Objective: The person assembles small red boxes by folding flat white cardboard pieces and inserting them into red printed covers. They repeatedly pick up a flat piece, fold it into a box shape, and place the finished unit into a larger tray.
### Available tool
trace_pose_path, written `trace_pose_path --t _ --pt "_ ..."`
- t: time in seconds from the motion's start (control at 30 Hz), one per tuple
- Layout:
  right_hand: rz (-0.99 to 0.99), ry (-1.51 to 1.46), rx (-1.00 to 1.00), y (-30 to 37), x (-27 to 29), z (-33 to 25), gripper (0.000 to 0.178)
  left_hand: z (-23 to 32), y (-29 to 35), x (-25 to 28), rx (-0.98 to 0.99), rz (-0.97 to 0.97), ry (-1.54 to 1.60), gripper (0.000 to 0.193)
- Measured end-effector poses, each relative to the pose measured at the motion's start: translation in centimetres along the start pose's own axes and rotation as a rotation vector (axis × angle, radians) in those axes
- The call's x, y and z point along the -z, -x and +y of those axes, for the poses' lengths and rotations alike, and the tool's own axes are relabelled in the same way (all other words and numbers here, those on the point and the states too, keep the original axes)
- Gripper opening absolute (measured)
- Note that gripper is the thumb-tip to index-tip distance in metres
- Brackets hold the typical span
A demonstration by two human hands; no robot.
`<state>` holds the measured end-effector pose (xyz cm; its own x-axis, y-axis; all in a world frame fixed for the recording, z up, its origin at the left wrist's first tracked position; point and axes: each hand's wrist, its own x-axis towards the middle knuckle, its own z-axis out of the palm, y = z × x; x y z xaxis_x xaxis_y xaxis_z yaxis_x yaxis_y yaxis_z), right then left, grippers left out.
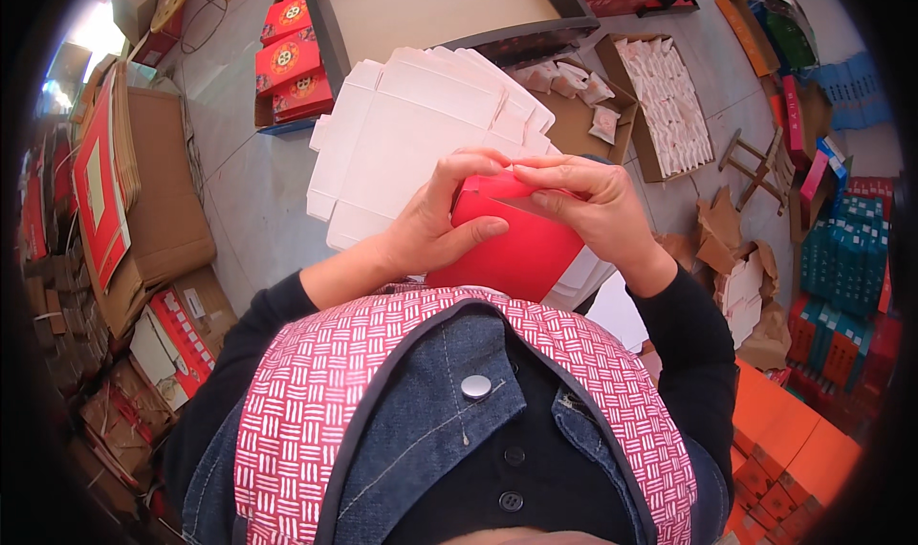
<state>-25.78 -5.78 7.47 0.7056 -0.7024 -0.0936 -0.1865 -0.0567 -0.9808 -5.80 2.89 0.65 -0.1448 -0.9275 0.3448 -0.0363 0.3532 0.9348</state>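
Observation:
A red card box (512, 258), its top edge partly folded, is held upright close to my apron. My left hand (430, 210) grips its left side, with the thumb on the near face and the fingers along the far upper edge. At the top flap my right hand (602, 196) pinches the card between thumb and fingers. The fingertips of both hands nearly meet there. Just beyond them lies a fanned stack of flat white carton blanks (397, 148), scored with fold lines. My fingers hide part of the box's upper edge.
Far right, an open carton (660, 105) holds rows of small wrapped packets, beside a brown box (622, 129) with a few loose ones. A dark-framed table (449, 10) stands beyond. Red boxes (292, 62), flattened cardboard (167, 182), a wooden stool (760, 167) and orange boxes (794, 430) surround me.

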Motion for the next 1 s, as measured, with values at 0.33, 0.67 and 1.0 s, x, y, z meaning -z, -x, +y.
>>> trace_pose_path --t 0.33,0.67,1.0 --pt "0.035 0.03 -0.009 -0.1 -0.3 1.0 0.031 1.7 -0.8 0.5 -0.006 -0.031 -0.224 0.027" --pt "-0.028 0.222 0.074 -0.2 -0.5 0.2 0.03 1.2 -0.4 -0.1 0.035 0.115 -0.191 0.031" --pt "0.407 -0.574 -0.042 1.9 1.7 3.4 0.022 1.3 -0.7 -0.2 0.113 0.08 -0.248 0.025"
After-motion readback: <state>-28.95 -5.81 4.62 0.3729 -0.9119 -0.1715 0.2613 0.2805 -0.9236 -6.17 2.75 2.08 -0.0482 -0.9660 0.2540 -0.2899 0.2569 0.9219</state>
